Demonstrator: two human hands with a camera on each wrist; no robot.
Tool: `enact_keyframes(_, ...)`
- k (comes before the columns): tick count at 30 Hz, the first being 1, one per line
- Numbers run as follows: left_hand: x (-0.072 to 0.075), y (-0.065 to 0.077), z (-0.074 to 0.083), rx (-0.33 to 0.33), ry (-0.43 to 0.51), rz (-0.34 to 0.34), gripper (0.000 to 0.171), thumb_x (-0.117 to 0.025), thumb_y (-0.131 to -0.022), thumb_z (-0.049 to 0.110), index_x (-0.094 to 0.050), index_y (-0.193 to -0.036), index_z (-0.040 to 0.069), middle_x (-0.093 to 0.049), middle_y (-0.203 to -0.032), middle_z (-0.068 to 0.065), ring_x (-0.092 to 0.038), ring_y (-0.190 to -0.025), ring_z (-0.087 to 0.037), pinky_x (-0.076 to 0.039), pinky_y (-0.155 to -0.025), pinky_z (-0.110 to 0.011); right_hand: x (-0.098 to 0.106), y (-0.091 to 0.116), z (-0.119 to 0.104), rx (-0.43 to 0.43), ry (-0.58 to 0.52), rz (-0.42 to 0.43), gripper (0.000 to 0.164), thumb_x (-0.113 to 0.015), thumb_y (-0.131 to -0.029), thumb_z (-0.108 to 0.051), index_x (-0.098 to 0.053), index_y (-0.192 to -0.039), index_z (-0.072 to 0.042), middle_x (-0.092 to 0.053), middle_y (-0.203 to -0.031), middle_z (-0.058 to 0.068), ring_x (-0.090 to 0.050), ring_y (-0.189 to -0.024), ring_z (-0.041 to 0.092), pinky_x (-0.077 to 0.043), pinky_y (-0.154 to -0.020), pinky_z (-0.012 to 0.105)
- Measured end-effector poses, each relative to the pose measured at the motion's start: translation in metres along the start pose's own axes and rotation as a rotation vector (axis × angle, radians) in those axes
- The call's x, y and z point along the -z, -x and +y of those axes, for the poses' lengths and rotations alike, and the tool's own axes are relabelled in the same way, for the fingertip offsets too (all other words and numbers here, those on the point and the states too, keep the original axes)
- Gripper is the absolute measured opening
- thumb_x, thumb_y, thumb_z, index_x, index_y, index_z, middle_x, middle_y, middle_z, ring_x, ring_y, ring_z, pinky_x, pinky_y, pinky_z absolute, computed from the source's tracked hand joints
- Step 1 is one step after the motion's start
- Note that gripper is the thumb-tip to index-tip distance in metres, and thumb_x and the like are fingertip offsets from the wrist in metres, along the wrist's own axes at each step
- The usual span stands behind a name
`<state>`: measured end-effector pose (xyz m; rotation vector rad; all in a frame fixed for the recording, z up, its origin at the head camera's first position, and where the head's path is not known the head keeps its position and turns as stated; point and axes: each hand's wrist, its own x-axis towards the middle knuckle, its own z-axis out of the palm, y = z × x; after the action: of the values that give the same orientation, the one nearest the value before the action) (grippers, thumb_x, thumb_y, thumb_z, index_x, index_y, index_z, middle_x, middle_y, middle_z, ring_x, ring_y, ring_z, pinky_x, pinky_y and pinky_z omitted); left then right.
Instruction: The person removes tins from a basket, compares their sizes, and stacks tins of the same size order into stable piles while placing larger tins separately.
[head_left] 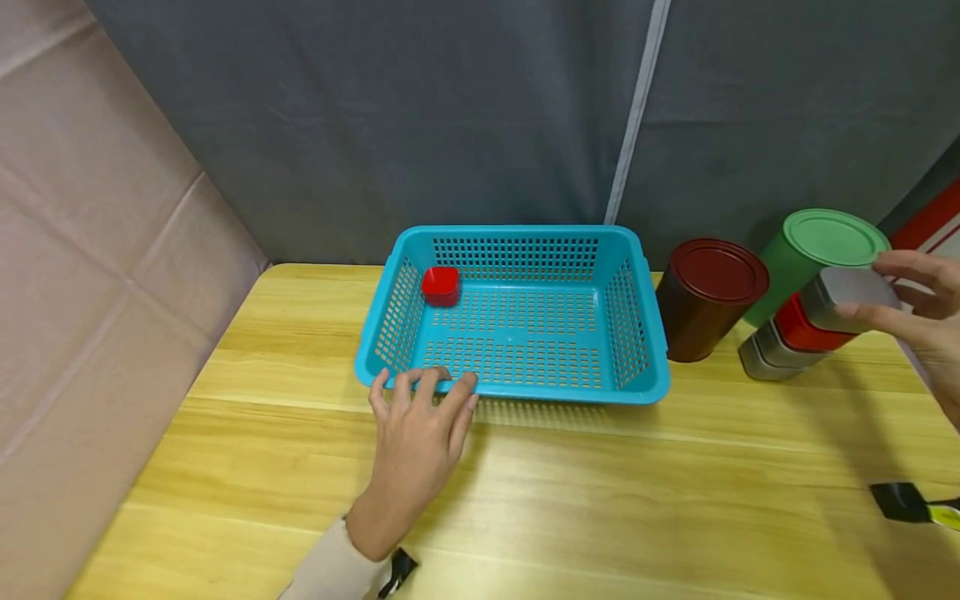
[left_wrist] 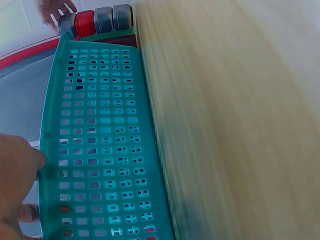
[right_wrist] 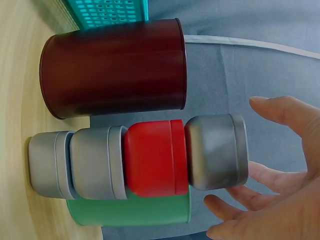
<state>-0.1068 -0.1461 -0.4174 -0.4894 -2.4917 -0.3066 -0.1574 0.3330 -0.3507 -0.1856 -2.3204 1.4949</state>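
Observation:
My left hand [head_left: 420, 433] lies at the near rim of a turquoise plastic basket [head_left: 517, 392], its fingers curled over the edge. Through the holes in the left wrist view, skin shows behind the basket wall. A small red square box [head_left: 441, 287] sits inside at the back left corner. To the right, my right hand [head_left: 930, 304] is spread around the top grey box [head_left: 847, 296] of a stack. In the right wrist view the thumb [right_wrist: 280, 110] is apart from that box, while some fingers reach behind it. Below it come a red box [right_wrist: 155, 157] and two grey boxes [right_wrist: 97, 162].
A dark red-brown canister [head_left: 705, 300] stands between basket and stack. Behind the stack is a green canister [head_left: 832, 237]. A grey curtain [head_left: 450, 117] closes off the back of the wooden table [head_left: 600, 500], and pale fabric [head_left: 112, 292] hangs at the left.

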Motion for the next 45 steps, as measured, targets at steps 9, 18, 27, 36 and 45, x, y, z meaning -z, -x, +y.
enact_keyframes(9, 0.001, 0.000, 0.000, 0.009, -0.005, -0.018, 0.026, -0.056, -0.108, 0.038, -0.075, -0.121, 0.026, -0.073, -0.113, -0.012, -0.063, -0.110, -0.042, -0.031, -0.106, -0.078, -0.004, 0.002, -0.008, 0.075, 0.013, 0.061, 0.067, -0.063, -0.094, 0.013, -0.056, -0.133, -0.042, -0.049, -0.124, -0.034, -0.041, -0.117, -0.009, -0.025, -0.109, 0.002)
enact_keyframes(18, 0.001, 0.000, 0.001, 0.011, -0.004, -0.022, 0.028, -0.054, -0.109, 0.040, -0.075, -0.120, 0.026, -0.073, -0.114, -0.012, -0.063, -0.110, -0.041, -0.031, -0.107, -0.078, -0.013, 0.007, -0.027, 0.059, 0.024, 0.104, 0.061, -0.065, -0.095, 0.008, -0.056, -0.126, -0.044, -0.048, -0.123, -0.034, -0.043, -0.116, -0.011, -0.024, -0.110, 0.001)
enact_keyframes(27, 0.001, -0.001, 0.001, 0.010, 0.002, -0.021, 0.025, -0.056, -0.108, 0.038, -0.075, -0.120, 0.026, -0.073, -0.113, -0.012, -0.063, -0.110, -0.041, -0.031, -0.106, -0.079, -0.030, 0.015, -0.049, 0.056, 0.050, 0.045, 0.059, -0.066, -0.098, -0.001, -0.052, -0.142, -0.038, -0.044, -0.138, -0.028, -0.039, -0.139, 0.001, -0.019, -0.127, 0.021)
enact_keyframes(36, 0.001, 0.000, 0.001, 0.007, 0.005, -0.020, 0.022, -0.063, -0.104, 0.035, -0.075, -0.119, 0.026, -0.073, -0.114, -0.013, -0.063, -0.110, -0.041, -0.030, -0.106, -0.078, -0.050, 0.020, -0.066, 0.006, 0.114, -0.091, 0.062, -0.073, -0.099, -0.019, -0.048, -0.154, -0.031, -0.044, -0.153, -0.019, -0.035, -0.147, 0.004, -0.035, -0.103, 0.003)
enact_keyframes(45, 0.001, 0.000, 0.000, 0.005, 0.002, -0.014, 0.023, -0.060, -0.105, 0.036, -0.075, -0.119, 0.026, -0.073, -0.113, -0.013, -0.063, -0.110, -0.041, -0.031, -0.106, -0.079, -0.076, 0.019, -0.084, -0.028, 0.122, -0.215, 0.070, -0.075, -0.097, -0.036, -0.043, -0.159, -0.033, -0.039, -0.166, -0.009, -0.031, -0.156, 0.010, -0.032, -0.123, 0.023)
